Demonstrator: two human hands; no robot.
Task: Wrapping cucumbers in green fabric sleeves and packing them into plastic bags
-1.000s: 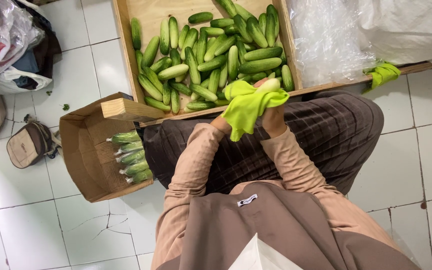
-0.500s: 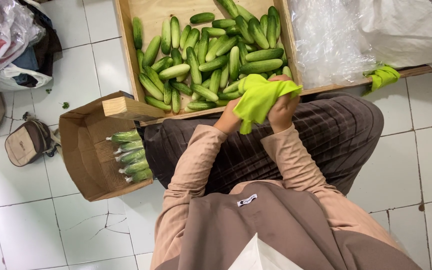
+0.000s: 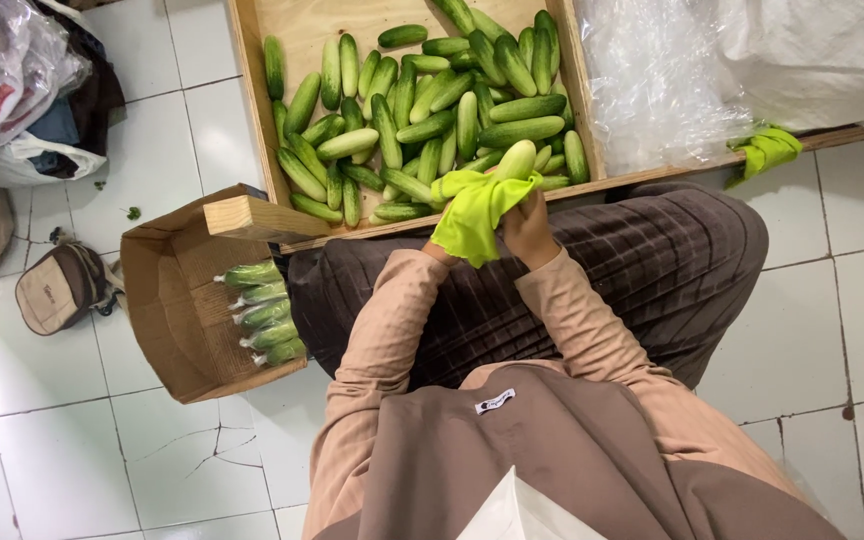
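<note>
A yellow-green cloth point(image 3: 472, 215) is wrapped around a pale cucumber point(image 3: 515, 160) just above my lap, at the near edge of a wooden crate point(image 3: 252, 110) heaped with several green cucumbers point(image 3: 422, 100). My right hand point(image 3: 530, 228) grips the cucumber's lower end together with the cloth. My left hand point(image 3: 444, 252) is almost wholly hidden under the cloth, which it holds from the left; only the wrist shows.
An open cardboard box point(image 3: 177, 300) with several wrapped cucumbers point(image 3: 262, 312) lies on the tiled floor at my left knee. A second green cloth point(image 3: 767, 150) lies by clear plastic sheeting point(image 3: 652, 80). A small bag point(image 3: 57, 288) and filled plastic bags point(image 3: 12, 90) sit far left.
My hands and the cloth shifted right along the crate edge, then back left. A cucumber's pale tip now sticks out above the cloth.
</note>
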